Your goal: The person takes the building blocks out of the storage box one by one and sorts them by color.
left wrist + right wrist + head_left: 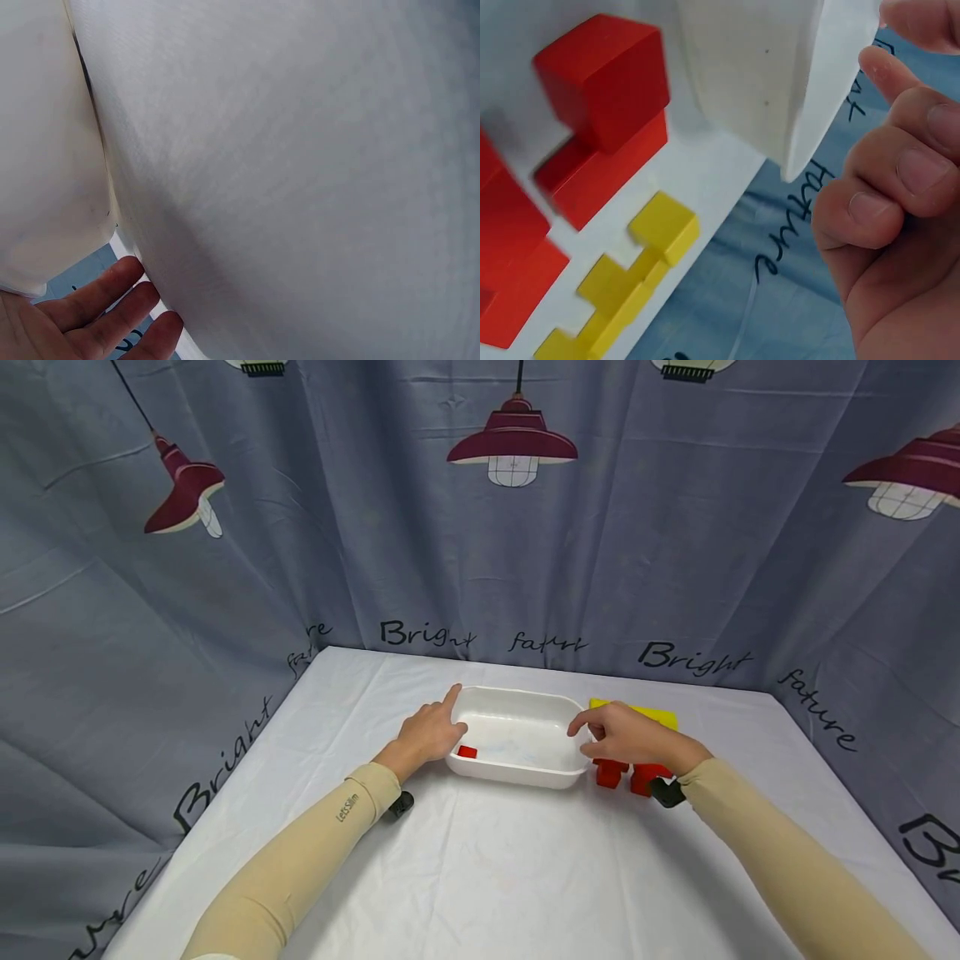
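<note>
A white rectangular tray (517, 774) stands on the white table, with a small red block (467, 752) inside near its left end. My left hand (429, 732) is at the tray's left end, forefinger extended along the far corner and thumb over the rim. In the left wrist view, three fingers (112, 300) show, fairly straight and spread. At the opposite end is my right hand (626, 735), its thumb and forefinger apart at the rim. Its other fingers (896, 169) are loosely curled, with nothing seen between them.
Right of the tray, partly behind my right hand, lie red block pieces (604, 112) and a stepped yellow block piece (622, 292). A grey curtain (465, 560) with printed lamps and lettering hangs around the table (510, 877).
</note>
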{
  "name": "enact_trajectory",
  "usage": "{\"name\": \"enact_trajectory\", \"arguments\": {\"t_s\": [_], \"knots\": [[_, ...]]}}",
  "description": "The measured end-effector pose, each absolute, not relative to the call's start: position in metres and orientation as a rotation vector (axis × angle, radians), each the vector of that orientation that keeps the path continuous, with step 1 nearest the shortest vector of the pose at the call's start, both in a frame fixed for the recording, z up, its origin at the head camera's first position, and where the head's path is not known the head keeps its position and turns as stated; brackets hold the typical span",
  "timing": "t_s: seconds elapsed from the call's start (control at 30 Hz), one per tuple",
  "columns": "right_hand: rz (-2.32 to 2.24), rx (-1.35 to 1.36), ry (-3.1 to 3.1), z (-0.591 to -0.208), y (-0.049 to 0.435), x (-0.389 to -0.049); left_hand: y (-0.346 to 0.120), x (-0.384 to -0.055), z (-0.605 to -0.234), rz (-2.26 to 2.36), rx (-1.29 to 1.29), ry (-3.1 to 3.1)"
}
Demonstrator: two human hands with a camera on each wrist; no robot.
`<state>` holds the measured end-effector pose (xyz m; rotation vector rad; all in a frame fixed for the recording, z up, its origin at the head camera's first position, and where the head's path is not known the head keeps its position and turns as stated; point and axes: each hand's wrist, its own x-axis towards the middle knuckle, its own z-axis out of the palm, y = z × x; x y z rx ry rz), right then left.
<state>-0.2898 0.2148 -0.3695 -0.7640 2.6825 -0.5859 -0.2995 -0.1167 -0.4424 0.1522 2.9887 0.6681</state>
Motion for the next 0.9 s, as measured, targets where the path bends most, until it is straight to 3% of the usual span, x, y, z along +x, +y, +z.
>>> {"name": "enact_trajectory", "arguments": {"t_s": [0.4,0.9], "knots": [[-0.616,-0.958,2.597,-0.367,0.185,-0.307,-0.117,-0.299,-0.443,0.668,0.155,2.996],[-0.594,-0.974,2.525,-0.374,0.152,-0.332,-0.116,-0.299,-0.442,0.646,0.15,3.008]]}}
